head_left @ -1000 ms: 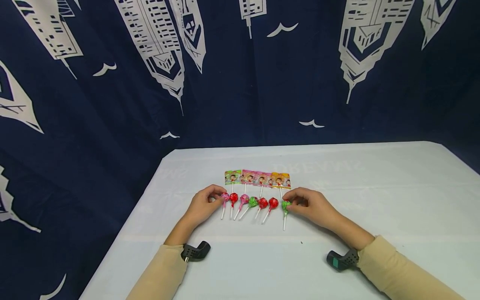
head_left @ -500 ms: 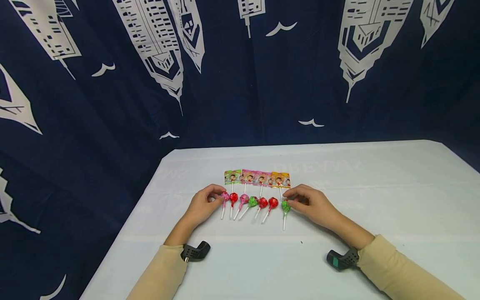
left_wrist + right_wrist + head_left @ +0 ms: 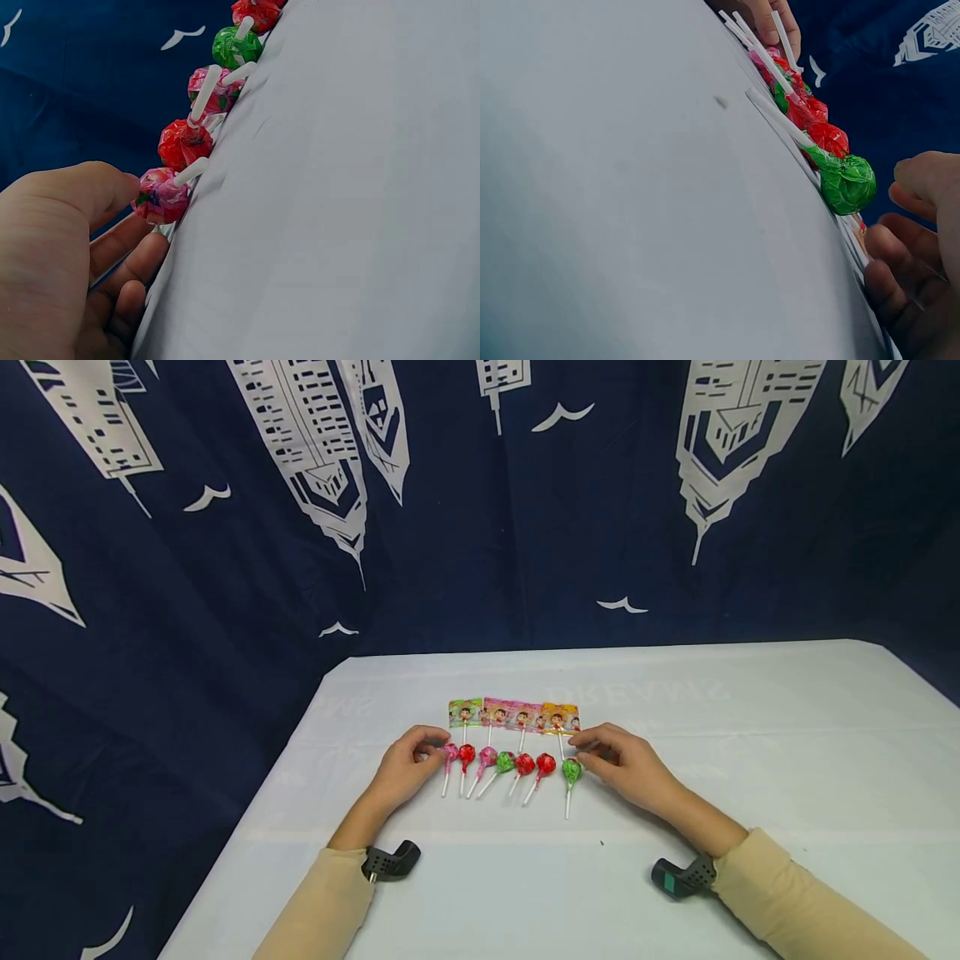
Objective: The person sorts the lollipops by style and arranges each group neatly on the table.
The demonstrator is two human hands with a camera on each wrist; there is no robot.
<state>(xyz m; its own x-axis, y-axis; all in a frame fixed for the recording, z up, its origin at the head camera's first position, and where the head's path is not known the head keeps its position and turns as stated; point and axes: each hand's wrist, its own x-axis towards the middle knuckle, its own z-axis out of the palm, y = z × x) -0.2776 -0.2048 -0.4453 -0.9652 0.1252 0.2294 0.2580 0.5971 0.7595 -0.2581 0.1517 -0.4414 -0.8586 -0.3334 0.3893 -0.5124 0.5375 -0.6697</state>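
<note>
In the head view, a row of wrapped lollipops lies on the white table (image 3: 480, 885), sticks toward the person. The left hand (image 3: 408, 768) is at the row's left end, its thumb and fingertips holding the head of a pink lollipop (image 3: 161, 196). Beside that one lies a red lollipop (image 3: 184, 144). At the right end is a green lollipop (image 3: 847, 184), set a little apart from the others. The right hand (image 3: 621, 763) is just right of it, thumb and fingers parted, with a gap to the green wrapper in the right wrist view.
Behind the row, several flat-packed lollipops (image 3: 523, 717) in green, pink and orange wrappers lie side by side. A dark blue curtain (image 3: 480, 543) with white printed buildings hangs beyond the table. A tiny dark speck (image 3: 602, 842) is on the tabletop.
The right hand has let go of the green lollipop and drawn slightly right, so its head now shows whole. The left hand has stayed nearly still at the pink lollipop.
</note>
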